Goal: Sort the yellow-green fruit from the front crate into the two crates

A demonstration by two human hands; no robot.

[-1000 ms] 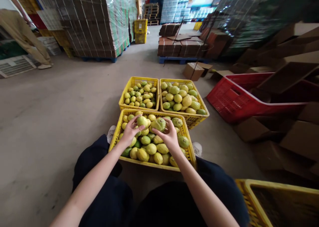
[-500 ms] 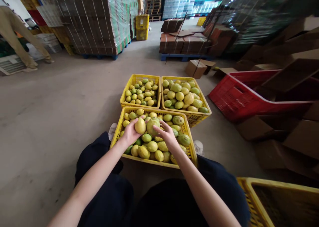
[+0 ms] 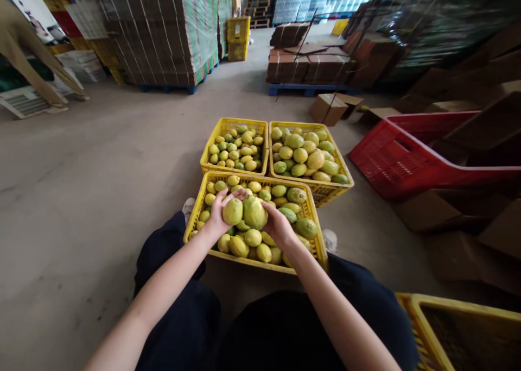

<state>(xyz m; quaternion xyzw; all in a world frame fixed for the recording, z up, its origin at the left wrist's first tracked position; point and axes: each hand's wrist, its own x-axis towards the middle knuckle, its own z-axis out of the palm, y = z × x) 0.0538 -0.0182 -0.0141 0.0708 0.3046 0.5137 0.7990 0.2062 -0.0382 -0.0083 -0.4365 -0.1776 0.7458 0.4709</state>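
My left hand (image 3: 218,219) holds a yellow-green lemon (image 3: 232,212) in its palm, fingers curled behind it. Beside it, my right hand (image 3: 280,228) grips a larger, lumpy greenish lemon (image 3: 255,214) from the right. The two fruits are side by side and seem to touch. Both hands are above a yellow plastic crate (image 3: 252,263) of yellow and green lemons, which stands between my knees. Beyond it are two more yellow crates: the left one (image 3: 233,171) holds smaller lemons, the right one (image 3: 325,193) bigger ones.
A red crate (image 3: 380,156) with cardboard in it stands at right, among loose cardboard boxes (image 3: 431,211). Another yellow crate (image 3: 468,303) is at my lower right. Wrapped pallet stacks (image 3: 146,34) stand farther back. A person's legs (image 3: 30,56) show at far left.
The lemon in my left hand has been turned and shows a greener side. My right hand has shifted its grip around the larger lemon. The view has moved slightly.
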